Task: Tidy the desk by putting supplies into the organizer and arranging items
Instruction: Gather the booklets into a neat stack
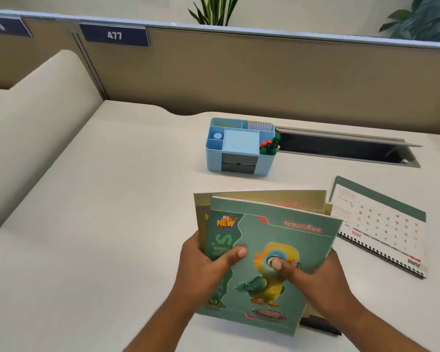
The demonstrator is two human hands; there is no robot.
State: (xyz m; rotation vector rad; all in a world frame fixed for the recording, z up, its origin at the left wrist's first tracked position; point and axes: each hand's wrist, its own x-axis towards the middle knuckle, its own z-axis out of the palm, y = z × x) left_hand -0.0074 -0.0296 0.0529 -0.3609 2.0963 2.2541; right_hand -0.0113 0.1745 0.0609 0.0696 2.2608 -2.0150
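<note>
Both hands grip the notebooks [277,240] at lower centre: left hand [203,265] on the left edge, right hand [320,278] on the right, thumbs on the cover. Blue organizer [239,148] sits mid-frame on the bench [87,224], calendar [381,227] at right.

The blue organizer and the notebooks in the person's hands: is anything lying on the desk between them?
No. In the head view, only bare desk shows between the blue organizer and the notebooks. The calendar lies off to the right.

Top notebook [277,250] is covering most of the notebooks under it [264,198], so no counting them. Something dark [320,325] is peeking out underneath. Calendar [381,224] numbers are blurring out, and both forearms are running off the bottom edge.
</note>
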